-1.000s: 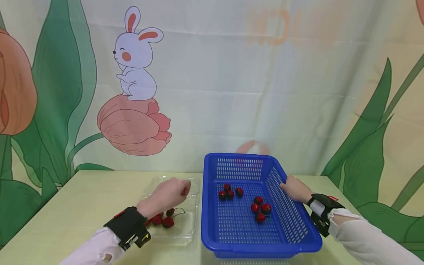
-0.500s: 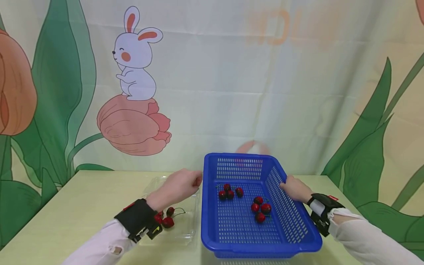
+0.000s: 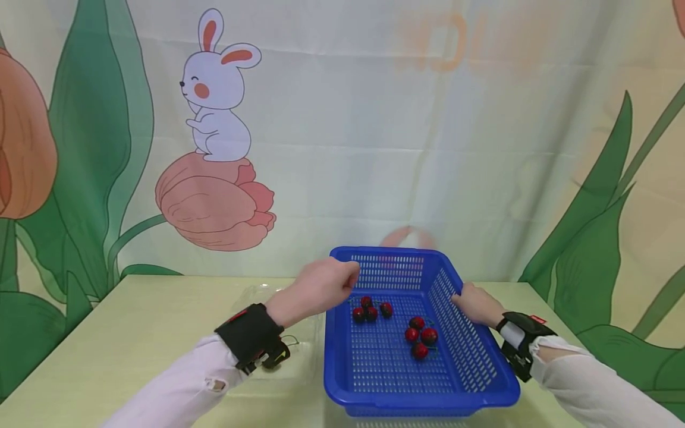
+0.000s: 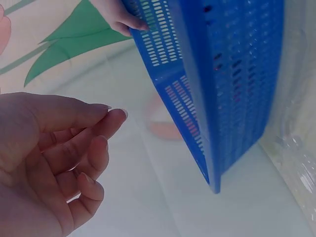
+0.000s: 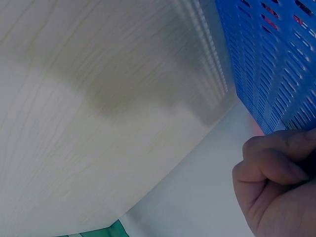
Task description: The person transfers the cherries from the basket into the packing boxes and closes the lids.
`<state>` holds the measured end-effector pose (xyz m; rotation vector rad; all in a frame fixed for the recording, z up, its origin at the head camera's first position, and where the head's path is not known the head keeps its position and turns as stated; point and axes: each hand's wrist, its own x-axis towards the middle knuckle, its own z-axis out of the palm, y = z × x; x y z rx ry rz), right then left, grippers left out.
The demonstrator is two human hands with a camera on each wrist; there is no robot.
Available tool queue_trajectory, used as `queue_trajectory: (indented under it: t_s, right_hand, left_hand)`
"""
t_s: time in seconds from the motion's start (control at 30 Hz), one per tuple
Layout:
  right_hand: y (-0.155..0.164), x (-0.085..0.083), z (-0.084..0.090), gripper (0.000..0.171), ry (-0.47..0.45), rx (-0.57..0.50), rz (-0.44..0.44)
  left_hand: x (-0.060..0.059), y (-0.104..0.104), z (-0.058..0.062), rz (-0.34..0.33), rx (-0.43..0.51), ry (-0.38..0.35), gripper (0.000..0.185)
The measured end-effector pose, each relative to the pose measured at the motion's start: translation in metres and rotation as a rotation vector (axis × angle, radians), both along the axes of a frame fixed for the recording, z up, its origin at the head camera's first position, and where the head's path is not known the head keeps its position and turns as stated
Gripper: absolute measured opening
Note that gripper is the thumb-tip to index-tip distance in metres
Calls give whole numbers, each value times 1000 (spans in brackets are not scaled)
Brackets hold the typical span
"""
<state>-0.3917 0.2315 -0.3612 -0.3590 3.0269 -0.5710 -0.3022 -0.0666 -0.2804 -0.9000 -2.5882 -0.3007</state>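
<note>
Right now, your left hand hangs over the far left corner of the blue basket, apart from its rim in the left wrist view. Its fingers are curled inward, thumb tip meeting the forefinger, with the pale backdrop showing through the gaps; you seem to pinch only your own fingertips. Your right hand grips the basket's right rim, fingers bent tightly against the slotted wall.

Inside the basket you have two clusters of dark red cherries, four in each: one toward the far left, the other nearer and to the right. Just left of the basket, a clear plastic container sits on the pale table. Your left wrist's black band covers much of it; a thin stem curves out beside the band, and you cannot tell how many cherries lie beneath. Your sleeves are white, and behind the table the backdrop carries a white rabbit sitting on a pink tulip.
</note>
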Motion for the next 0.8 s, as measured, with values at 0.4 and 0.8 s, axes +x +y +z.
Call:
queue_trajectory:
  t_s: [0.4,0.8]
  right_hand:
    - [1,3,0,22,-9,-11,-1]
    - [-2,2,2,21,0,4,-2]
  left_hand:
    - [5,39,11,-85,-37,55,13]
    - [0,62,11,-154,-75,110,18]
